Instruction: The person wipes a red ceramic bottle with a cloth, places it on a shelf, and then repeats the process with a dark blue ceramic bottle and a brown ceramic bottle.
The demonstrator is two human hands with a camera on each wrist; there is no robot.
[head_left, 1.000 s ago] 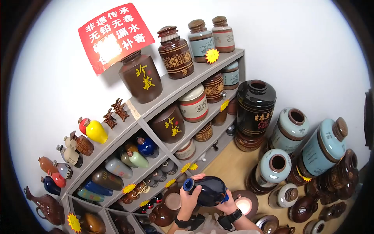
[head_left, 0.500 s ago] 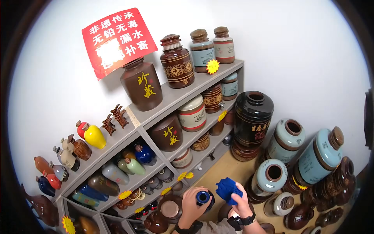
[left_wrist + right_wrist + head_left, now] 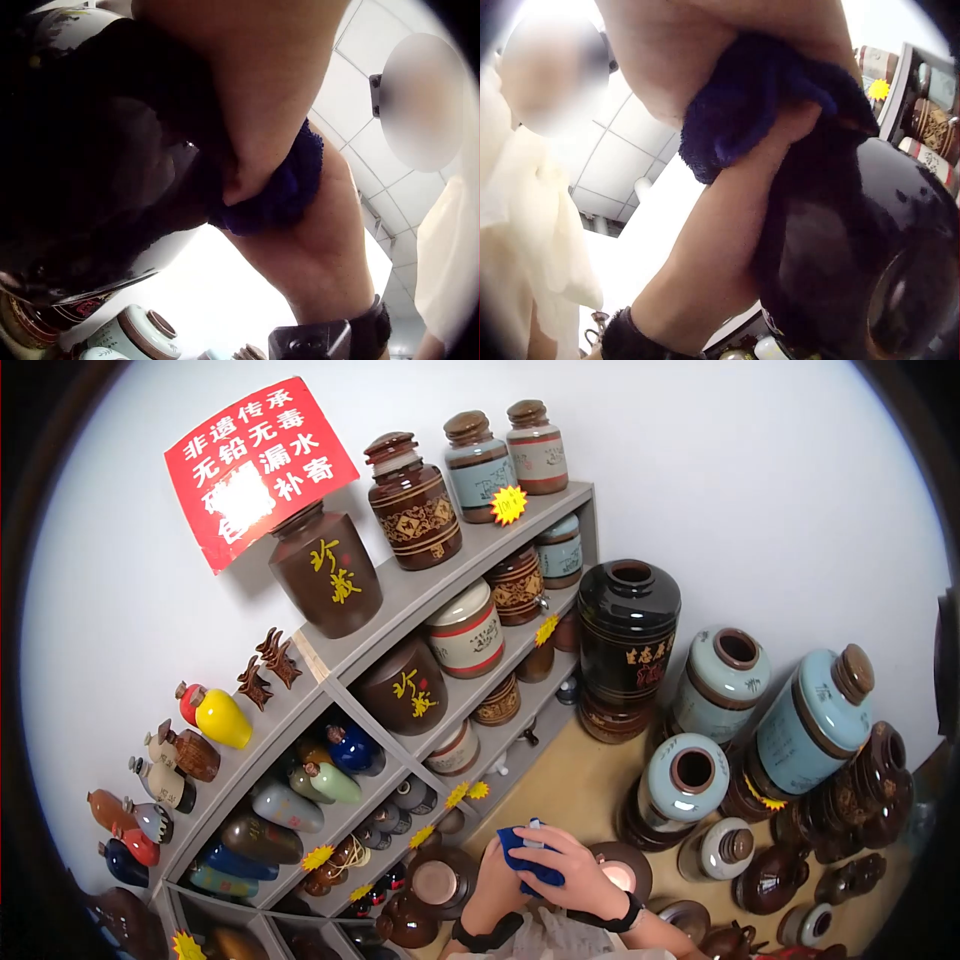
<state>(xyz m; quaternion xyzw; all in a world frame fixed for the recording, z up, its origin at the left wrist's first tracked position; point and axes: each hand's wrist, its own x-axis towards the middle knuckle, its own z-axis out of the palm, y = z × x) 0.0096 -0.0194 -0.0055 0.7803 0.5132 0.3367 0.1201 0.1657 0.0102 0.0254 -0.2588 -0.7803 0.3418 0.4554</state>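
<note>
A glossy dark bottle (image 3: 840,247), dark blue in the earlier head frames, fills much of both wrist views. In the head view the hands and cloth hide it. My left hand (image 3: 497,888) grips the bottle near its neck, its thumb against the dark glaze in the left wrist view. Over the bottle's top, my right hand (image 3: 572,872) holds a bunched blue cloth (image 3: 517,848), fingers spread across it. In the right wrist view the cloth (image 3: 731,112) is folded around the neck end and covers the mouth.
A grey shelf unit (image 3: 420,748) with jars and small bottles stands ahead and left. Large pale-blue jars (image 3: 690,775) and a tall black jar (image 3: 628,645) stand on the floor at right. A brown pot (image 3: 437,880) sits beside my left hand.
The bottle was tilted sideways between both hands, then turned mouth up. My right hand, which held the cloth apart on the right, has brought it over the mouth.
</note>
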